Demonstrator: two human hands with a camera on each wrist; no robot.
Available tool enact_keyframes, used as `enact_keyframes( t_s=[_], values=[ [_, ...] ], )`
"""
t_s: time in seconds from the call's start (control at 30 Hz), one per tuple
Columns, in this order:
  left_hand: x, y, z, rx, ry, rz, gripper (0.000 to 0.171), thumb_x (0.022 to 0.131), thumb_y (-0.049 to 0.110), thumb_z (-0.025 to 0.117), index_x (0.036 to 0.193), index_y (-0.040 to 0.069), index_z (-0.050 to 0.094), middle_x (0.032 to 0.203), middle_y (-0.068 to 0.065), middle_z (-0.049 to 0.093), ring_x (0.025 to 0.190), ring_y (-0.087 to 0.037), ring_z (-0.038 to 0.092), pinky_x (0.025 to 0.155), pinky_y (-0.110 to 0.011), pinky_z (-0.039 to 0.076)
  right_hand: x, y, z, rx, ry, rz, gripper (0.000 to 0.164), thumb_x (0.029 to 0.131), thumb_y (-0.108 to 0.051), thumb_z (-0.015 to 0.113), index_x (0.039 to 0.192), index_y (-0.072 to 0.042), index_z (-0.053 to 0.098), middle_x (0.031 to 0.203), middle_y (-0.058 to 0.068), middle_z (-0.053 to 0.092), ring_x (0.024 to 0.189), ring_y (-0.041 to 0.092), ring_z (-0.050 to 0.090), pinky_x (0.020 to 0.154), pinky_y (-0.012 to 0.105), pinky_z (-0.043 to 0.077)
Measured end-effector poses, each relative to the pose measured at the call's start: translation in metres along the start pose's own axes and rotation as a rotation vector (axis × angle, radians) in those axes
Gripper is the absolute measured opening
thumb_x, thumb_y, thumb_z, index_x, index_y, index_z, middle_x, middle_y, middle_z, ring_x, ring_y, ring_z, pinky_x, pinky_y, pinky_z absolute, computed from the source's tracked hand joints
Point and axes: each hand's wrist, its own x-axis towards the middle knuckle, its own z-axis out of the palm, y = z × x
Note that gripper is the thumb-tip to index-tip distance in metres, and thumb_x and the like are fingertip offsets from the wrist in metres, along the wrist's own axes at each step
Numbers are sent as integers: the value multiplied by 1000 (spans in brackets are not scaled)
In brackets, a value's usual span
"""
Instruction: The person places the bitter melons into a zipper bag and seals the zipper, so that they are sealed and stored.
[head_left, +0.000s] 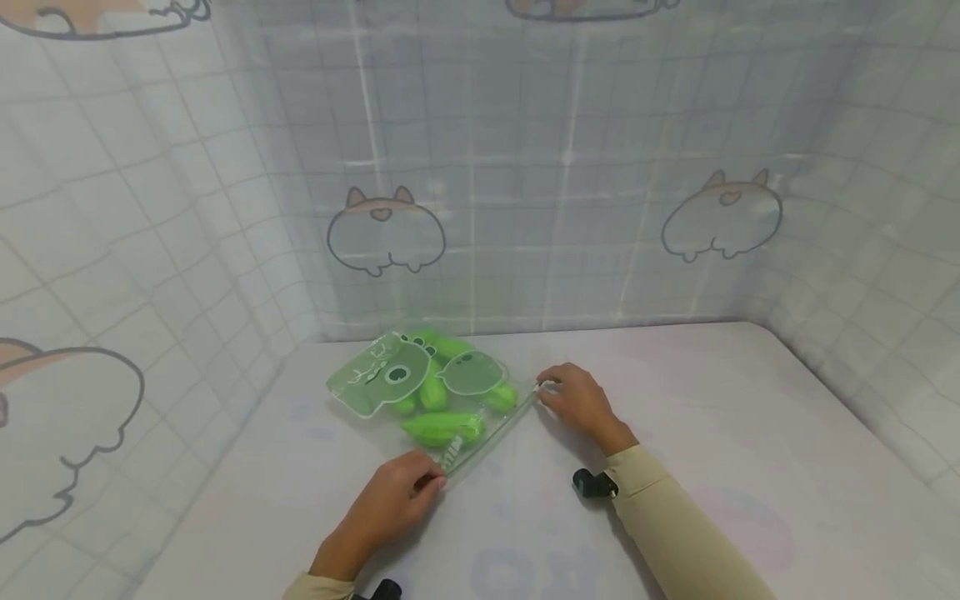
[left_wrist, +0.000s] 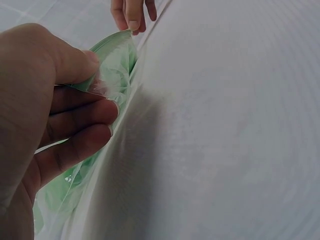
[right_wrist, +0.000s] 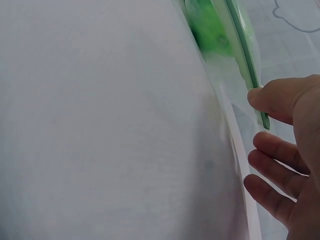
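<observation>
A clear zip bag (head_left: 375, 379) with a green cartoon animal print lies on the table, holding several bright green elongated pieces (head_left: 442, 428) that look like vegetables. Its zip edge runs slantwise between my two hands. At the near corner of that edge my left hand (head_left: 396, 498) pinches the bag between thumb and fingers. The far corner is pinched by my right hand (head_left: 581, 402). In the right wrist view the thumb lies on the green zip strip (right_wrist: 243, 47), with the other fingers spread below. The left wrist view shows the bag's edge (left_wrist: 112, 47) stretched between both hands.
The pale table (head_left: 675, 400) has faint printed patterns. Grid-patterned curtains (head_left: 517, 167) with cartoon dog drawings hang behind it and at both sides. Dark wrist cameras, one a black device (head_left: 594, 483), sit at both cuffs.
</observation>
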Motion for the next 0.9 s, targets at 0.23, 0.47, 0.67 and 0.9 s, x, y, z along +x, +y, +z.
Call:
enact_keyframes(
  t_s=[0.23,0.47,0.67,0.9],
  values=[
    [-2,-1,3,-18,-13,-20,10,90,11,74,90,19,69,83,17,55,73,1,50,63,-22,48,-1,1,1,78,8,65,41,92,-23,67,130,-7,66,118,10,69,111,28,63,92,48,50],
    [0,0,-1,-16,-25,-57,7,91,13,74,91,19,70,84,17,56,74,0,51,64,-23,49,1,-1,1,84,14,77,40,93,-22,67,128,-2,66,114,11,70,106,28,65,89,45,52],
    [1,-3,1,-8,8,-16,5,90,15,75,90,17,71,84,17,57,74,1,51,64,-22,48,3,1,0,73,33,70,37,92,-18,68,123,0,68,109,11,71,100,25,65,86,44,53],
    [-1,-4,4,-4,14,6,6,90,14,74,89,18,69,83,17,55,73,1,50,63,-22,48,2,1,1,58,33,82,35,92,-20,71,122,-1,70,106,9,71,98,24,65,87,43,52]
  ],
)
